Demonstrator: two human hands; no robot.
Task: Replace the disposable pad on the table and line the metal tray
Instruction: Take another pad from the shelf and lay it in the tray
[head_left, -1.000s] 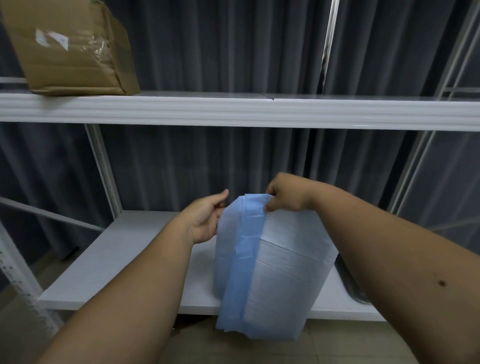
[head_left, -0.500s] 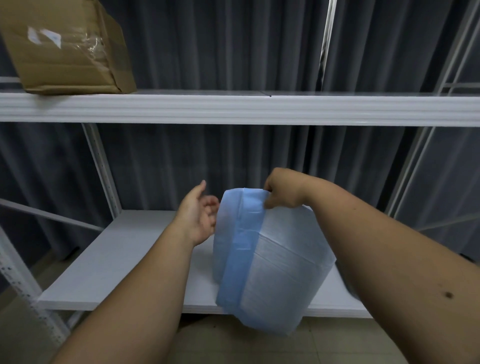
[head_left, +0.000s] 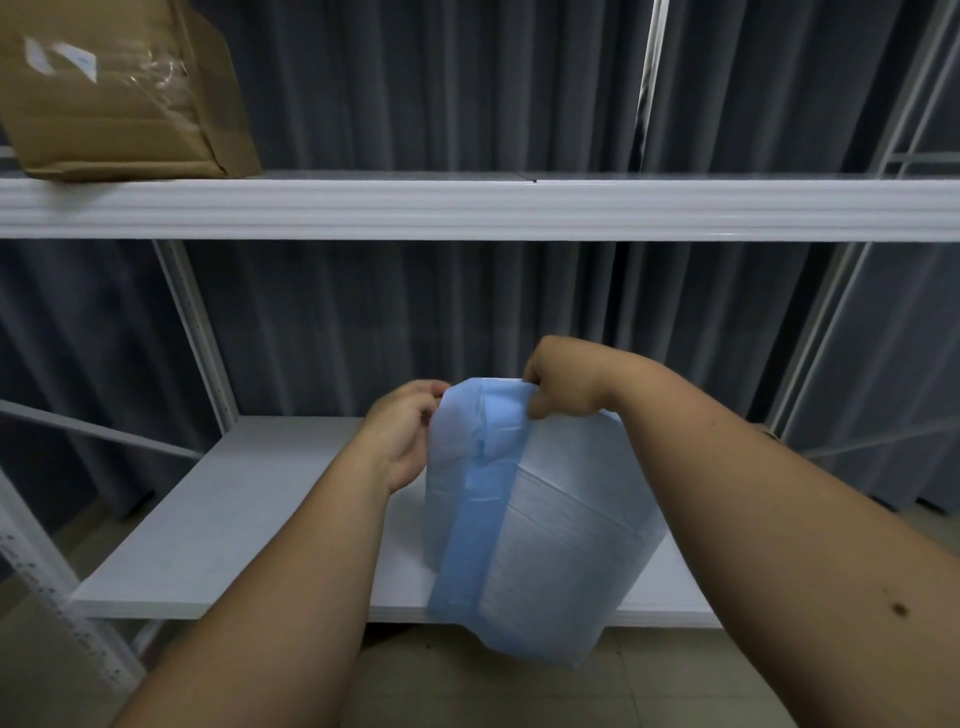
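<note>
A folded blue and white disposable pad (head_left: 545, 540) hangs in the air in front of the lower white shelf (head_left: 249, 519). My right hand (head_left: 563, 379) pinches its top edge from the right. My left hand (head_left: 402, 431) grips the pad's upper left edge, fingers curled onto it. The pad droops down past the shelf's front edge. The metal tray is hidden behind my right forearm and the pad.
A white upper shelf (head_left: 467, 208) runs across the view with a brown cardboard box (head_left: 119, 88) on its left end. Dark grey curtains hang behind the rack. White uprights stand at the left (head_left: 197, 338) and right. Beige floor tiles lie below.
My left hand, open beside the pad half a second ago, has closed onto its upper left edge. The pad's top has bunched slightly between both hands.
</note>
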